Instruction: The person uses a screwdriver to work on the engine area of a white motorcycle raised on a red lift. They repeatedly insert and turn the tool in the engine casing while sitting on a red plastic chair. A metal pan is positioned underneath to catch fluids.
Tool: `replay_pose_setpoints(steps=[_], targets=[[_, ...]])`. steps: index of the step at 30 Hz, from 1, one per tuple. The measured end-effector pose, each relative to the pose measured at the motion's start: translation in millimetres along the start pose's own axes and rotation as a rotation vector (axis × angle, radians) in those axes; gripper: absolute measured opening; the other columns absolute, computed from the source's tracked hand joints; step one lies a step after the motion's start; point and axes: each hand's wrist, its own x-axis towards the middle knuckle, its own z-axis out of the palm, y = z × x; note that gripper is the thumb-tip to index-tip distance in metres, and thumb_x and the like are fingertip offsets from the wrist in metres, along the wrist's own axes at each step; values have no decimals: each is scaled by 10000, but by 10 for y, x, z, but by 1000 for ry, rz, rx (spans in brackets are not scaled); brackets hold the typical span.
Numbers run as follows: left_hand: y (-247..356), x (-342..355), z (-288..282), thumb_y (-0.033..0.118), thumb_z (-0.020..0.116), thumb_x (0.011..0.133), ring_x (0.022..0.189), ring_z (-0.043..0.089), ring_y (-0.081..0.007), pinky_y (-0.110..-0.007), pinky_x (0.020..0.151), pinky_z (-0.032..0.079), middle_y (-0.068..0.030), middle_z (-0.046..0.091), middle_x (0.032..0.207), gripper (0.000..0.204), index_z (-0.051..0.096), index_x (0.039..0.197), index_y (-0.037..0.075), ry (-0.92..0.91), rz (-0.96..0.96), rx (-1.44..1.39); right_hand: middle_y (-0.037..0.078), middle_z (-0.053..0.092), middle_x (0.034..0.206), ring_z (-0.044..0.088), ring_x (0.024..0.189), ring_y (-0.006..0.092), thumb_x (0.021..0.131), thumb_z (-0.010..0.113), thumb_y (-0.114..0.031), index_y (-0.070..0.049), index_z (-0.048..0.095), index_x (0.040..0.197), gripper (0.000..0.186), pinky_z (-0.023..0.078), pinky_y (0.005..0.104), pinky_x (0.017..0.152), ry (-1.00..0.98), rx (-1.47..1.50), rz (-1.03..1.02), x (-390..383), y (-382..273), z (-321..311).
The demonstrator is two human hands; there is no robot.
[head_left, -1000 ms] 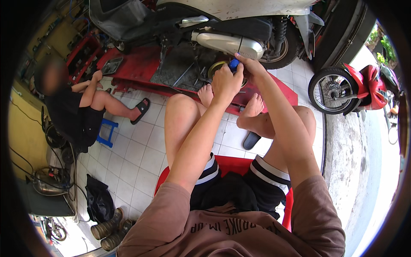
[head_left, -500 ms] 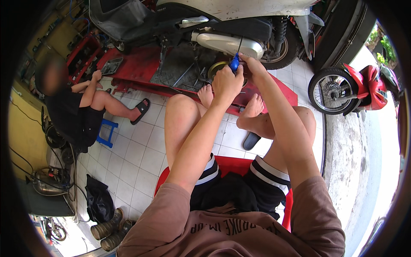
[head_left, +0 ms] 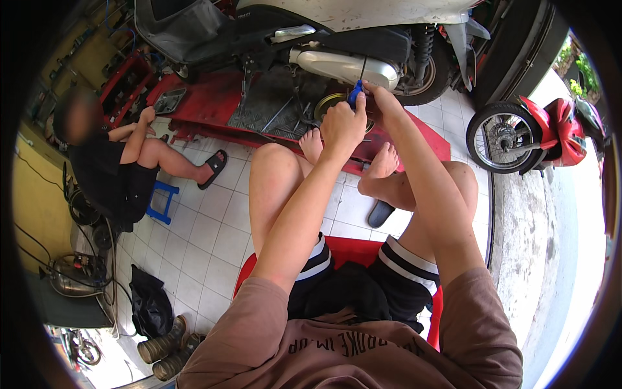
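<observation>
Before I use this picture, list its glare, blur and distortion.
In the head view, glare washes out the sunlit pavement at right; in the head view, the seated co-worker's head is blurred; in that head view, fisheye curves edges toward a black rim, while the left hand and blue-handled screwdriver look fairly sharp.

The left forearm (head_left: 299, 211) and right forearm (head_left: 437, 181) extend forward and converge. The left hand (head_left: 343, 123) is closed, fingers curled, thumb directed forward. The right hand (head_left: 383, 104) is positioned slightly farther forward, its fingers partly hidden.
</observation>
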Motion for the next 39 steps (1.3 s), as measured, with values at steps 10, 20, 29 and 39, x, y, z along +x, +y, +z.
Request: replay_pose_setpoints(steps=[10,20,29,39], targets=[[11,-63,0,509,419,903,830,622,-454,-504,761,488,-307,632,820,632,653,820,-72,80,115,-27,49,605,787,599,708,176,888,612,-272,-64,590,906,210,515,338,678,35,-61,23,-17,-5,22],[-8,-44,-6,495,456,893,796,641,-436,-503,733,508,-281,646,789,599,649,811,-66,73,90,-32,52,604,827,606,771,207,887,597,-296,-64,570,955,243,493,359,719,-18,-128,-23,21,34,1],[-1,-44,-41,451,493,892,778,647,-428,-481,713,521,-279,643,785,542,624,850,-74,56,133,-18,45,599,862,580,732,155,831,699,-290,-55,581,1028,329,506,323,661,32,-99,-5,-56,10,-4],[30,-3,-64,546,312,941,781,627,-459,-507,716,503,-310,628,781,730,653,708,-56,-60,-74,-18,58,610,970,601,848,207,899,575,-307,-79,560,1089,297,507,362,800,181,-218,55,95,-193,-10]])
